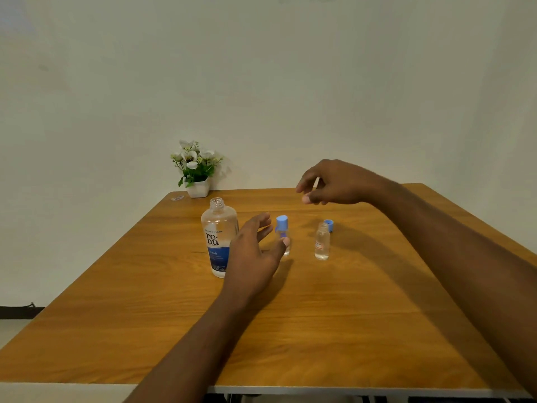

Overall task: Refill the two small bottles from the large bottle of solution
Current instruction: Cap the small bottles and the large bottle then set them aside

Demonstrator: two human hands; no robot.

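The brown wooden table (348,330) holds a large clear plastic bottle with a blue label (218,239), uncapped and upright, left of middle. A white pot of white flowers (197,175) stands at the far left corner. The left hand (255,254), fingers spread, is beside the small clear blue-capped bottle (282,223); whether it touches the bottle cannot be told. The right hand (334,184) hovers near the far edge, loosely curled and holding nothing. A small clear uncapped bottle (322,242) stands further right, with a loose blue cap (329,225) just behind it.

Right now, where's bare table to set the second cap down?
Free: table front between both forearms; strip left of the large bottle. Crowded: the middle row, large bottle, left hand, capped small bottle, open small bottle, loose cap.
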